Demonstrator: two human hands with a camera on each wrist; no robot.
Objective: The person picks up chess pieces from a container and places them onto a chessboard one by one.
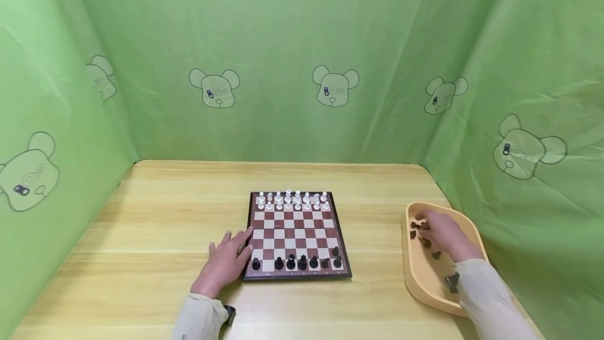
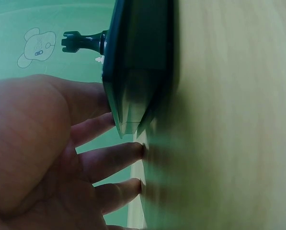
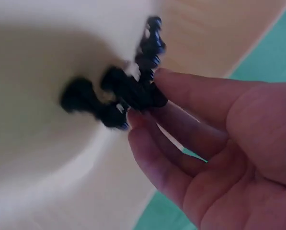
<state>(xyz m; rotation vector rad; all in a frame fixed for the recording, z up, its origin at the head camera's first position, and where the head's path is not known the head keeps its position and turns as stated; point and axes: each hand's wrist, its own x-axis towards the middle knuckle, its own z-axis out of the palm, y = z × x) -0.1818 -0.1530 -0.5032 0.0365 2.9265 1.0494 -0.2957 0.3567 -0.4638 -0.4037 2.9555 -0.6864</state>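
Note:
My left hand [image 1: 224,261] rests at the left edge of a red-and-white chessboard [image 1: 294,232], fingers spread; thumb and index touch the board's side while other fingertips meet the table. A black rook [image 2: 78,42] stands near that edge in the left wrist view. White pieces [image 1: 288,198] fill the two far rows. Several black pieces [image 1: 302,262] line the near row, with one black pawn [image 1: 335,251] ahead at the right. Inside an orange tray [image 1: 412,285], my right hand [image 1: 443,232] pinches a black chess piece [image 3: 133,91]; other black pieces cluster against it, blurred.
More black pieces [image 1: 437,255] lie loose in the tray, and a larger dark item [image 1: 452,282] sits partly behind the right sleeve. The tray stands at the wooden table's [image 1: 189,203] right side, close to the green curtain [image 1: 533,214].

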